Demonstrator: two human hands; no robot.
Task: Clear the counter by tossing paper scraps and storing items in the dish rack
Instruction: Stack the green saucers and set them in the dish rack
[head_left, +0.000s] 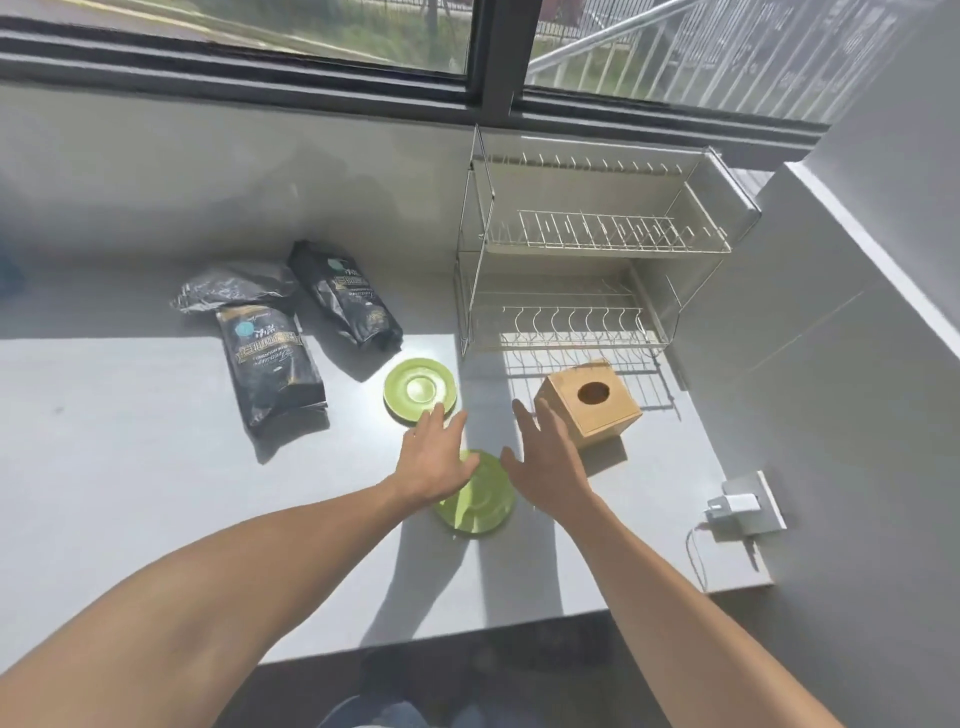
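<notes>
While both hands hover spread and empty over the grey counter (130, 467), the clearing looks barely begun. From the head view, the left hand (434, 460) reaches with fingers splayed above the near green saucer (485, 501), covering its left edge, and its fingertips come close to the far green saucer (420, 388); whether it touches either cannot be told. The right hand (545, 462) is likewise flat and open, just right of the near saucer and just beside the wooden tissue box (589, 402), holding nothing.

The two-tier wire dish rack (597, 260) stands at the far right against the wall with both tiers bare, so nothing has been stored yet. Both saucers are left to go in, by my reading. No paper scraps show on the counter; either they are gone or they lie out of view. Three dark coffee bags (272, 364) lie to the left, well apart from the rack.

Sunlight falls hard across the smooth, matte counter, and the rack throws a barred shadow toward the tissue box. A dark-framed window (488, 78) runs along the far side, and a white charger (737, 504) is plugged in at the near right wall.
</notes>
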